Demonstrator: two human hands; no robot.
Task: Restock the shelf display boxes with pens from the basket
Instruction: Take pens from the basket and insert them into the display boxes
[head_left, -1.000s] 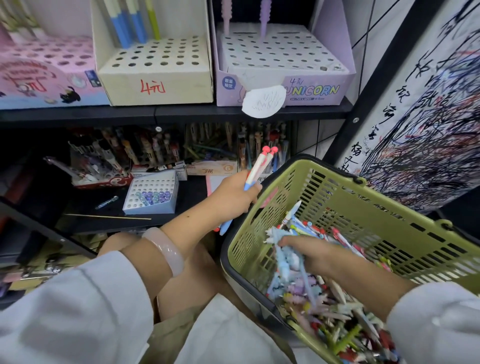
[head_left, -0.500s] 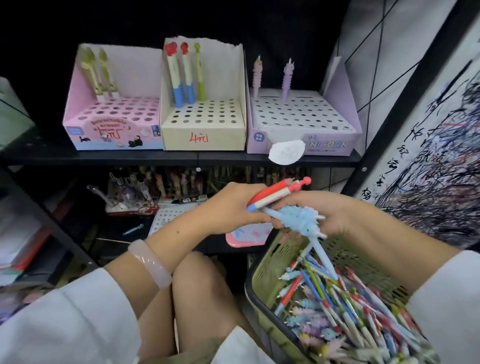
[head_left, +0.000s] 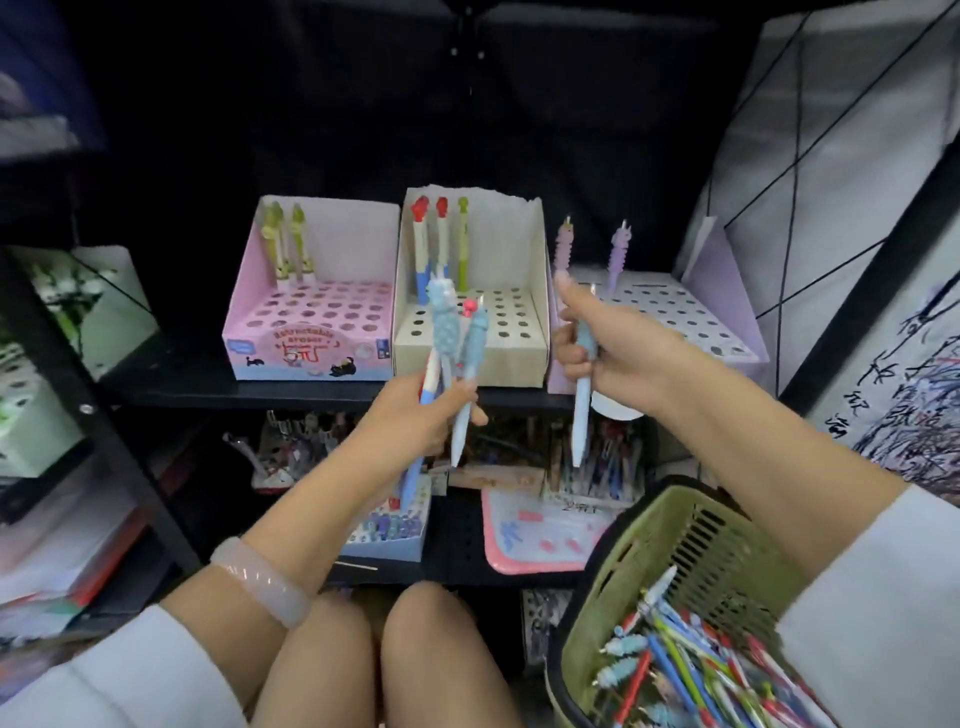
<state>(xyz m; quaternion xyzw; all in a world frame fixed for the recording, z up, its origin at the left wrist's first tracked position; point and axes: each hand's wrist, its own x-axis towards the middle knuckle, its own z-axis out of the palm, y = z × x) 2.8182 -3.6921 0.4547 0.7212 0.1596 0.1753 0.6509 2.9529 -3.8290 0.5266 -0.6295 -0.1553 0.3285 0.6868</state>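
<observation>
A dark metal shelf (head_left: 311, 392) carries three perforated cardboard display boxes: a pink box (head_left: 311, 332), a cream box (head_left: 498, 332) and a lilac box (head_left: 691, 317), each holding only a few upright pens. The left hand (head_left: 415, 415) grips a small bunch of pale blue animal-topped pens (head_left: 457, 338), standing upright in front of the cream box. The right hand (head_left: 618, 353), nearer the lilac box, clasps one pale blue pen (head_left: 582, 400), long axis vertical, tip down, just short of the holes. The green plastic basket (head_left: 691, 525) sits lower right, its pens blurred and partly cut off.
</observation>
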